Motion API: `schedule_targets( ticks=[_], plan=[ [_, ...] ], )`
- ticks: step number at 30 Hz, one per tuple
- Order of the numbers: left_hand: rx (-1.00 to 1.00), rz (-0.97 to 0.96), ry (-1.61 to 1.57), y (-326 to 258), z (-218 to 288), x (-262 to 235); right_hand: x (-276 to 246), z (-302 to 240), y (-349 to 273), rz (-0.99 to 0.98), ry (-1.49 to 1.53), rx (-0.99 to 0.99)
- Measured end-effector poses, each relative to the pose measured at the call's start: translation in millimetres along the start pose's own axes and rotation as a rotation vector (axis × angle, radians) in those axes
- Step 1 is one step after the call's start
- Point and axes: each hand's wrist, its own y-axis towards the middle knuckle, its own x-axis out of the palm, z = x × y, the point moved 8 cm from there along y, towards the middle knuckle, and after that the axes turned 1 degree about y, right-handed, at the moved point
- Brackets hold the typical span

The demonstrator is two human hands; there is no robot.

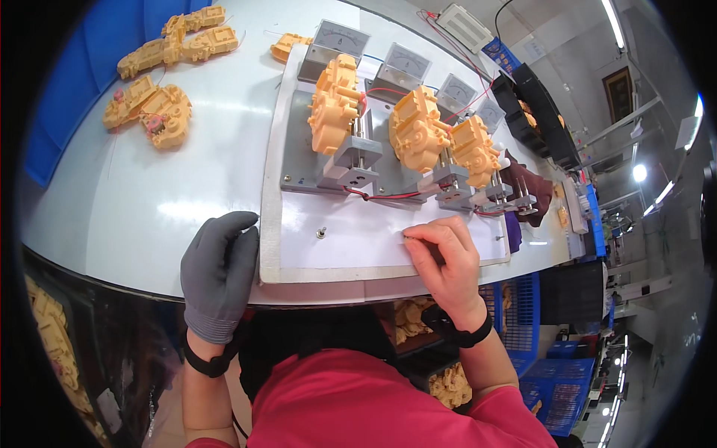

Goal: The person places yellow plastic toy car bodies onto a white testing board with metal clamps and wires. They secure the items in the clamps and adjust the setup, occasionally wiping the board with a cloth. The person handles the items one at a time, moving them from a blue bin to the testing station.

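Note:
My left hand [219,261], in a grey glove, rests at the table's front edge beside the left side of the white-topped board [358,254]. Its fingers curve loosely, the thumb slightly apart, and nothing shows in them. Over the board's front right, my bare right hand [448,257] pinches thumb and forefinger together on something tiny and dark that I cannot make out. A small metal screw-like part [321,233] stands on the board between my hands. Beyond it, orange plastic gear housings [334,104], [418,128], [474,151] sit on grey metal test fixtures [355,160].
Analog panel meters [340,39] line the board's back, with red wires running among the fixtures. Loose orange housings [153,112] lie at the table's left, near a blue bin wall [71,97]. A dark red cloth [532,187] lies right. Blue crates [515,313] stand below the table.

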Motion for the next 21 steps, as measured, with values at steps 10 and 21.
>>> schedule_targets(
  ticks=[10, 21],
  plan=[
    [0.007, -0.001, 0.019, -1, -1, 0, 1, 2, 4, -0.039, 0.037, 0.074],
    [0.031, -0.026, -0.047, 0, 5, -1, -27, -12, 22, -0.191, 0.089, 0.193]
  ],
)
